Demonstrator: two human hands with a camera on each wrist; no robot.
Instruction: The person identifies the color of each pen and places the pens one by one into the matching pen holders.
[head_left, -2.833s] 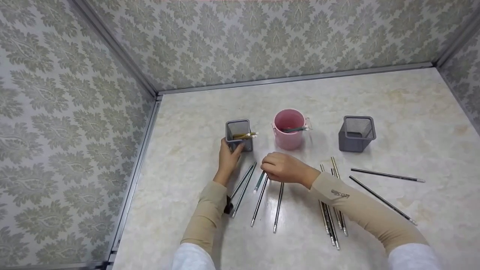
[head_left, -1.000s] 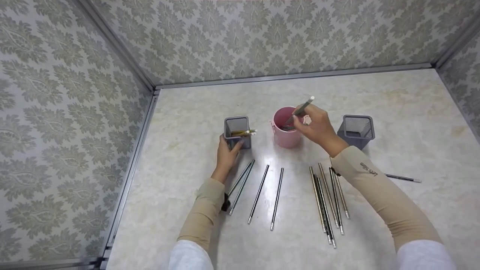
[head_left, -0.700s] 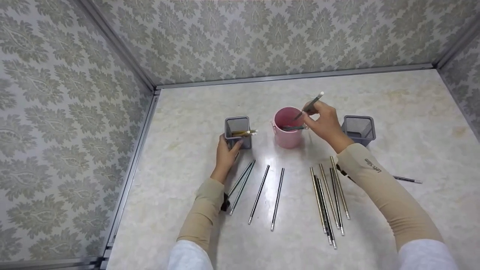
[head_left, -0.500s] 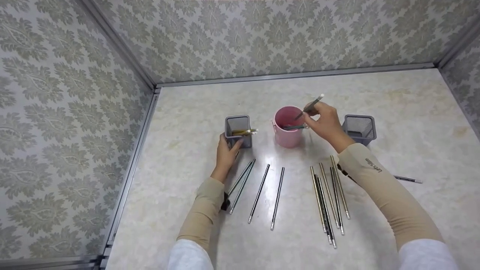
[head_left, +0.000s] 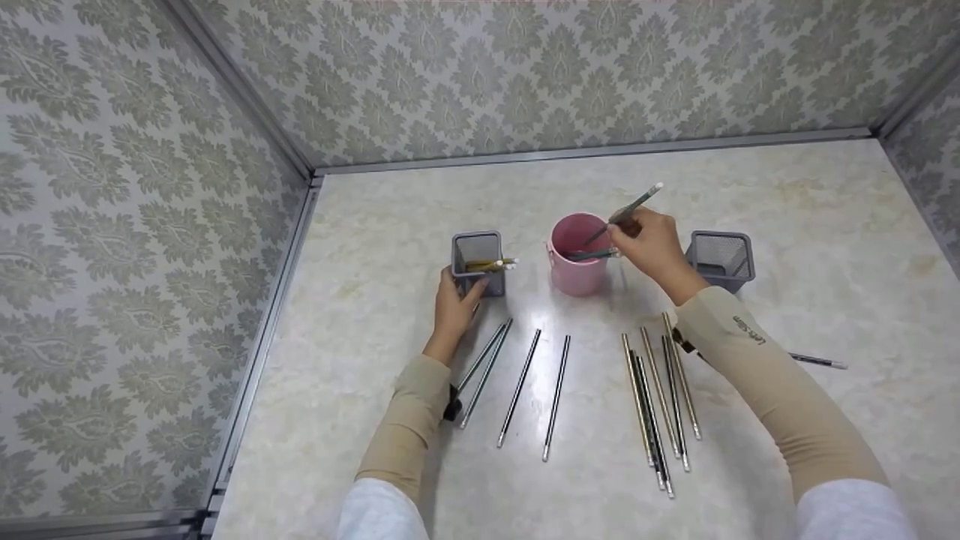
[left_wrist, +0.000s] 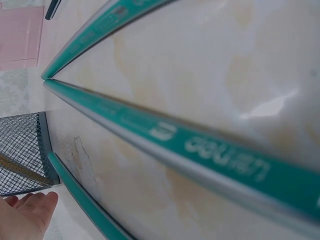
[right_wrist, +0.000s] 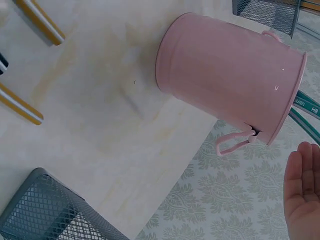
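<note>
My left hand holds the near side of a grey mesh pen cup on the left, thumb against its front. Yellow pencils lean inside that cup, white ends over its rim. At the right rim of the pink bucket, my right hand pinches a green pencil slantwise, white end up and lower end inside the bucket's mouth. Other green pencils rest in the bucket; the right wrist view shows green pencils sticking out past its rim.
A second mesh cup stands right of the bucket, partly behind my right hand. Green pencils lie beside my left forearm, with dark pencils to their right. A mixed group of gold and dark pencils lies left of my right forearm.
My right hand has lifted a green pencil from the table and carried it up and right to the bucket. Lately it has shifted slightly right. My left hand has stayed on the mesh cup.
</note>
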